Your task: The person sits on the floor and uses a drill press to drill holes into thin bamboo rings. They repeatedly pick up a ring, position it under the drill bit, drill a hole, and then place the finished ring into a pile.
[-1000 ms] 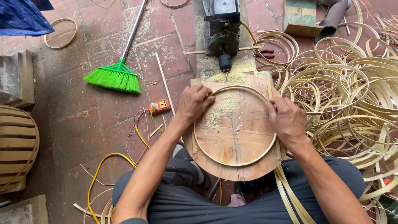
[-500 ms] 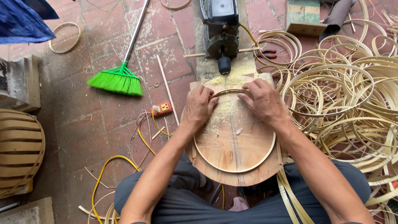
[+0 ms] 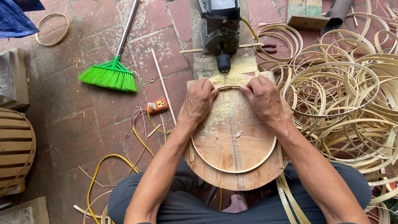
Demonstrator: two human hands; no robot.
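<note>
A thin bamboo hoop [image 3: 232, 170] lies on a round wooden board [image 3: 236, 145] resting over my lap. My left hand [image 3: 200, 99] grips the hoop's far left arc and my right hand [image 3: 262, 96] grips its far right arc. Both hands press the hoop's top edge close to the bit of a black drill motor [image 3: 220, 33], which points at the board. Pale sawdust [image 3: 222, 110] is scattered between my hands.
A large pile of bamboo hoops [image 3: 344, 95] fills the right side. A green broom [image 3: 110, 74] lies on the brick floor at upper left. An orange power socket [image 3: 157, 105] with a yellow cable [image 3: 103, 164] sits left of the board. A slatted wooden basket [image 3: 14, 149] stands at far left.
Both hands have slid along the hoop from its sides to its far top edge, coming close together at the drill bit.
</note>
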